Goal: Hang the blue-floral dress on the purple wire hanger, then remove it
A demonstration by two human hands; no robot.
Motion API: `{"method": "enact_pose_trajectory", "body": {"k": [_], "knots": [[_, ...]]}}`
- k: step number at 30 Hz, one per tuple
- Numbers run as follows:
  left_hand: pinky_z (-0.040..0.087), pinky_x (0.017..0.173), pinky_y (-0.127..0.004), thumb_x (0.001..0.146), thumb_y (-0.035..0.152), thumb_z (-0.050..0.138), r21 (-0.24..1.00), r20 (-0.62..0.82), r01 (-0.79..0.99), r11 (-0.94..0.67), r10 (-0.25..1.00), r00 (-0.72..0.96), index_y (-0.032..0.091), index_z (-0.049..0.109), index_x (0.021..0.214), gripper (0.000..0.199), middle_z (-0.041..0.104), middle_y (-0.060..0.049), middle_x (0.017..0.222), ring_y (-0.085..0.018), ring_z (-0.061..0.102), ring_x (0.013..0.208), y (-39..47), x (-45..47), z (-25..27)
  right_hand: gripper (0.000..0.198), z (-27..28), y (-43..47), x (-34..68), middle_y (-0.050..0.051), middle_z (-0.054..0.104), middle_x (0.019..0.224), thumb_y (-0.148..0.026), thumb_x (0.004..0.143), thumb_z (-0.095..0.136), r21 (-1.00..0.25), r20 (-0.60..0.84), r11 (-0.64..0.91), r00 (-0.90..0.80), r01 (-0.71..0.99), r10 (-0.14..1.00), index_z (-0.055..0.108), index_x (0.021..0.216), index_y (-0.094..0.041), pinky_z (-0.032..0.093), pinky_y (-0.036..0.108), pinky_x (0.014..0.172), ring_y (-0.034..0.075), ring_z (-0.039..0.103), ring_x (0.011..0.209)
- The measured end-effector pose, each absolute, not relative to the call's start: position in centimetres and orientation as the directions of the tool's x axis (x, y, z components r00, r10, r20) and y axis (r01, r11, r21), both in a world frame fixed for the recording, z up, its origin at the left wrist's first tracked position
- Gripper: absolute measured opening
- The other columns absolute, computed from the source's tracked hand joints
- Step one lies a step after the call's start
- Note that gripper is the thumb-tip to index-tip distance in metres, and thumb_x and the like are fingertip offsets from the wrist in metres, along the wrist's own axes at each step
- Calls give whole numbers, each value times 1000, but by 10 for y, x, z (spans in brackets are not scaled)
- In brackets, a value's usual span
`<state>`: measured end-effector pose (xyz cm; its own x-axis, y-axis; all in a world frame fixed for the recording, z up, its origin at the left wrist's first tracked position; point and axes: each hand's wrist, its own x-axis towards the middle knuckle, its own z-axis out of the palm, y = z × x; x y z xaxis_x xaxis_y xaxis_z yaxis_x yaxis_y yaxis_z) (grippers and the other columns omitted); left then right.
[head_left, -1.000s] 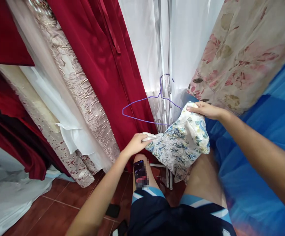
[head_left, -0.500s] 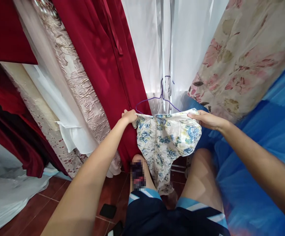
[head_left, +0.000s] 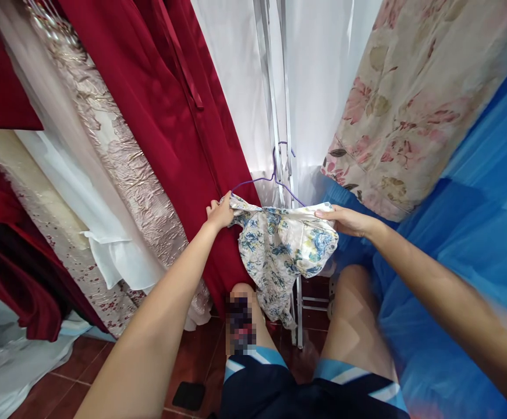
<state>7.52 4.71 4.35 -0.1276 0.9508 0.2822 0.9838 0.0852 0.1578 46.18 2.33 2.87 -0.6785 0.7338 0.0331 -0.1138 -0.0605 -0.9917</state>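
Observation:
A white garment with blue and yellow flowers (head_left: 275,244) is stretched between my two hands, its lower part tapering down near my knee. My left hand (head_left: 220,213) pinches its upper left corner, in front of a dark red gown (head_left: 161,105). At the upper right corner, my right hand (head_left: 344,220) grips the edge, thumb on the near side. A purple wire hanger (head_left: 275,174) rises behind the garment's top edge, its hook close to a white metal stand (head_left: 283,116). The hanger's lower part is hidden by the cloth.
Several hanging gowns surround me: a pink embossed one (head_left: 117,128) at left, a cream floral one (head_left: 393,122) at right, and blue tulle (head_left: 445,279) beside my right leg. A dark flat object (head_left: 188,396) lies on the red tiled floor (head_left: 82,356).
The floral garment and hanger now appear a little further left, and the garment's lower end has lifted, showing more of the stand's legs. Both hands keep their hold. The view has shifted.

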Motion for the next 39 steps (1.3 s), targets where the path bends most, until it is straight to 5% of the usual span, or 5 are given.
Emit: {"method": "enact_pose_trajectory", "body": {"k": [5, 10, 22, 32, 39], "knots": [[33, 101, -53, 85, 40, 52, 182, 191, 967, 179, 958, -214, 19, 31, 155, 76, 60, -22, 134, -45, 41, 131, 61, 75, 38, 39, 23, 24, 463, 9, 79, 102, -39, 76, 82, -990, 24, -74, -664, -120, 748, 75, 106, -15, 58, 31, 83, 22, 75, 87], [32, 103, -50, 88, 27, 42, 163, 285, 976, 148, 940, -190, 17, 54, 138, 53, 65, -20, 124, -39, 46, 127, 61, 83, 33, 39, 22, 25, 468, 9, 78, 106, -38, 78, 81, -989, 29, -75, -654, -130, 756, 75, 110, -16, 56, 36, 94, 25, 75, 94], [31, 99, -53, 83, 20, 42, 122, 434, 992, -9, 900, -45, 23, 56, 138, 57, 66, -15, 125, -39, 43, 122, 68, 83, 60, 35, 16, 26, 464, 9, 78, 107, -36, 80, 76, -975, 21, -124, -626, -187, 780, 74, 109, -16, 58, 36, 92, 27, 75, 97], [33, 100, -51, 87, 29, 46, 224, 341, 968, 114, 921, -187, 24, 57, 136, 50, 64, -20, 117, -41, 44, 125, 89, 77, 66, 31, 14, 20, 454, 9, 78, 107, -33, 82, 73, -959, 8, -183, -665, -217, 747, 74, 107, -15, 55, 37, 98, 26, 75, 97], [31, 103, -50, 94, 24, 35, 100, 489, 992, -70, 872, 12, 21, 69, 119, 42, 67, -16, 106, -36, 47, 118, 73, 80, 75, 30, 17, 20, 461, 9, 78, 108, -30, 86, 69, -958, -33, -211, -657, -194, 753, 73, 112, -15, 57, 36, 95, 26, 75, 96]]}}
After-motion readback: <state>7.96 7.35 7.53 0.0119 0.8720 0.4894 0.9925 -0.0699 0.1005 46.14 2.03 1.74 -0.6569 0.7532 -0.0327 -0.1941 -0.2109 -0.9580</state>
